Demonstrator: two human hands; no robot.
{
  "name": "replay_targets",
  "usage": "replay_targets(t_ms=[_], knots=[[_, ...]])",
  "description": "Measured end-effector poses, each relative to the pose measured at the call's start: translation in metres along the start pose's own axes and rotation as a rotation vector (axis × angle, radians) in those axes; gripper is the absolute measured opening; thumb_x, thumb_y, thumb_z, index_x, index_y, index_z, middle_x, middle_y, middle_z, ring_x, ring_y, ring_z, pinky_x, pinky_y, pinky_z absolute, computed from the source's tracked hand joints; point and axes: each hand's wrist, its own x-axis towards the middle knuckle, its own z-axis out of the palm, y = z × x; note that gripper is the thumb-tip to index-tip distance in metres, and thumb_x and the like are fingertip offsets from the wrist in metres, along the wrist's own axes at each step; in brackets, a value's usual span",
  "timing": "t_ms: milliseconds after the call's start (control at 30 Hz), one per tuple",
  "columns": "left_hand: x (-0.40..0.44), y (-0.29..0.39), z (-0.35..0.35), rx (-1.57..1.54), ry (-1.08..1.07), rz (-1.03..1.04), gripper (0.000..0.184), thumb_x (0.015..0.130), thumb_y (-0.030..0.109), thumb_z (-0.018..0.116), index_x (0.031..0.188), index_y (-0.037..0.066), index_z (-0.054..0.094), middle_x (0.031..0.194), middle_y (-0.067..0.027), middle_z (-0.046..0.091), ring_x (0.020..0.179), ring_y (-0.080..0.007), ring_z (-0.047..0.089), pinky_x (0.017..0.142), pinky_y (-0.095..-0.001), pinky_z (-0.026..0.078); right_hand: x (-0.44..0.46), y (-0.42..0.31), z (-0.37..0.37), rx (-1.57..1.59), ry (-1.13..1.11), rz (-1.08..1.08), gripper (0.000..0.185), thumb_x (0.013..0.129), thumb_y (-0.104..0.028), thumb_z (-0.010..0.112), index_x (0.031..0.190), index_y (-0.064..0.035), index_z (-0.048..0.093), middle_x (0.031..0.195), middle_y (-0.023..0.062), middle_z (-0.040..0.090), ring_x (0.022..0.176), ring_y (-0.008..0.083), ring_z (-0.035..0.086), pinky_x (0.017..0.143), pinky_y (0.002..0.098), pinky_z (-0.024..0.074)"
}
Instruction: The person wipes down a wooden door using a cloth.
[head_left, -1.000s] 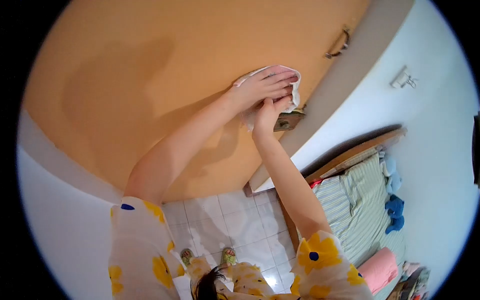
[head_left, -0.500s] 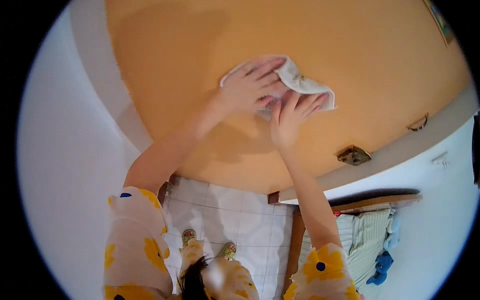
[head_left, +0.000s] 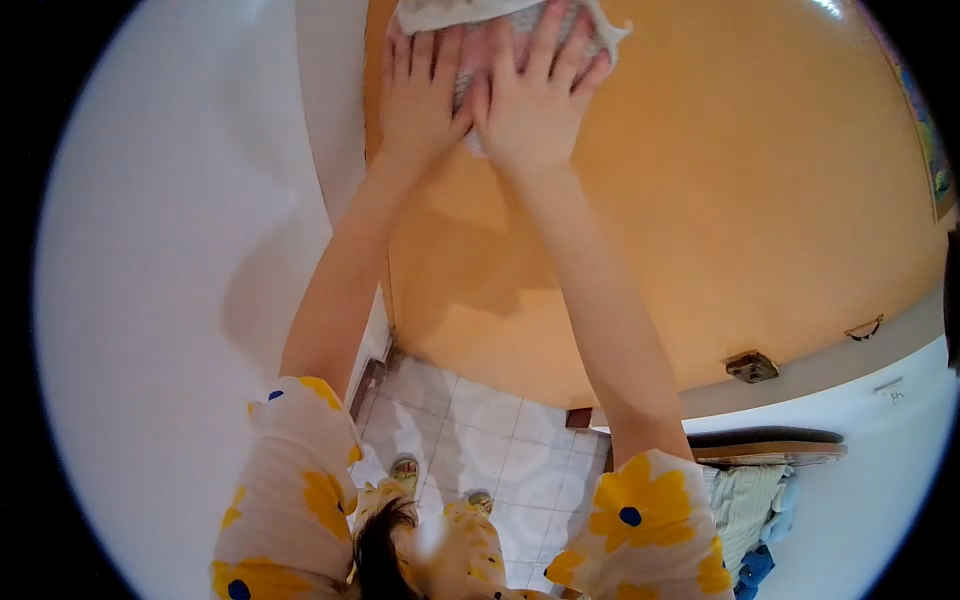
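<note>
A white-grey cloth (head_left: pixel 450 12) lies against a broad orange door (head_left: pixel 720 200) near the top of the view. My left hand (head_left: pixel 422 110) rests flat on the cloth's left part, fingers stretched out and pointing up. Beside it, my right hand (head_left: pixel 530 115) presses on the cloth with its fingers spread. The two thumbs are close together over the cloth. The cloth's top edge runs out of view, and a loose corner sticks out to the right.
A metal lock (head_left: pixel 752 367) and a handle (head_left: pixel 865 328) are on the door's right side. White wall (head_left: pixel 170 280) stands at the left. Below are floor tiles (head_left: pixel 480 440) and a bed with a striped sheet (head_left: pixel 745 500). A picture edge (head_left: pixel 925 140) shows at the upper right.
Both hands have moved up and toward the door's left edge with the cloth under them. They are now side by side and pointing upward. The view has shifted as well.
</note>
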Motion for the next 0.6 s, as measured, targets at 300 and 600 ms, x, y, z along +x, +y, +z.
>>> replay_targets(t_ms=[300,600], knots=[[-0.297,-0.023,0.023,0.156,-0.493,-0.159,0.081,0.073,0.036,0.061,0.136,-0.002,0.026,0.135,-0.0286,0.028,0.126,-0.0523,0.023,0.105,-0.0621,0.019,-0.206,-0.05,0.064,0.094,-0.492,-0.526,0.049,0.081,-0.024,0.053,0.128,-0.0118,0.046,0.138,0.0015,0.041,0.121,0.0173,0.04,0.104,0.0369,0.0269],[-0.346,0.047,-0.012,-0.021,-0.741,-0.163,0.064,0.077,0.038,0.061,0.124,-0.002,0.044,0.128,-0.0279,0.039,0.122,-0.0527,0.029,0.104,-0.065,0.017,-0.323,-0.042,0.057,0.248,-0.84,-0.376,0.051,0.084,-0.024,0.053,0.132,-0.0104,0.043,0.14,0.0052,0.039,0.124,0.0201,0.039,0.108,0.0377,0.0241]])
